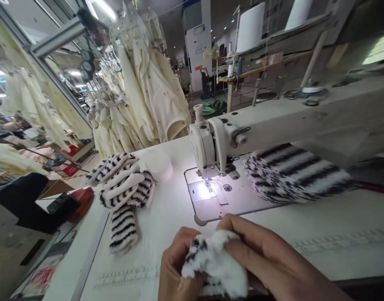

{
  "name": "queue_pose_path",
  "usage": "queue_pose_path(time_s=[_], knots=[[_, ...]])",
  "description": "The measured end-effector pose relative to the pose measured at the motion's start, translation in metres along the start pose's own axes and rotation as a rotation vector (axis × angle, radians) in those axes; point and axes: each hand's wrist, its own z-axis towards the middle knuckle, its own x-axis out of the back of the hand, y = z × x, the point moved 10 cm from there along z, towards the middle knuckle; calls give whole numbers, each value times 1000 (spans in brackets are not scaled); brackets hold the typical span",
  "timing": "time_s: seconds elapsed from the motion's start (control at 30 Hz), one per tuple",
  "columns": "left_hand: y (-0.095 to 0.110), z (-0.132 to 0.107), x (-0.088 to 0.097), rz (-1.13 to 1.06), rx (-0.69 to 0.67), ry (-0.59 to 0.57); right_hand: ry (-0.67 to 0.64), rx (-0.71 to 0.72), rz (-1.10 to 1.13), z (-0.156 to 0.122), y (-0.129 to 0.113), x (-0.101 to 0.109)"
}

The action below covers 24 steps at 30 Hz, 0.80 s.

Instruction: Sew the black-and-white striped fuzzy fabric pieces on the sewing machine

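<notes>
Both hands grip one bunched piece of fluffy black-and-white striped fabric at the table's front edge. My left hand is closed on its left side, while my right hand pinches the upper right side between thumb and fingers. Just beyond them stands a white sewing machine, its lamp lighting the needle plate. To the right of the needle, under the machine arm, lies a stack of striped fabric pieces. A heap of sewn striped pieces rests on the left of the table.
A round white disc lies behind the left heap. Ruler markings run along the white tabletop. Cream garments hang behind the table. At far left are a dark machine and a red object. Thread cones stand at the back.
</notes>
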Motion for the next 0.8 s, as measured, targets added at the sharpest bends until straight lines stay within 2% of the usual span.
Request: queue_pose_path(time_s=[0.1,0.2,0.27,0.37,0.53,0.67,0.8], knots=[[-26,-13,-20,-322,251,-107,9,-22,2,25,9,3],[-41,-21,-25,-436,368,-137,-82,-58,-27,41,21,-16],[-42,-19,-21,-442,365,-127,-109,-61,-53,44,21,-24],[-40,-13,-16,-444,345,-88,-83,-31,-90,44,14,-21],[-38,-8,-18,-437,328,-27,-88,-62,-72,48,17,-20],[-40,-9,-24,-471,364,-76,-82,-47,-65,55,20,-21],[-28,-2,-24,-580,354,-65,-79,36,-74,47,8,-14]])
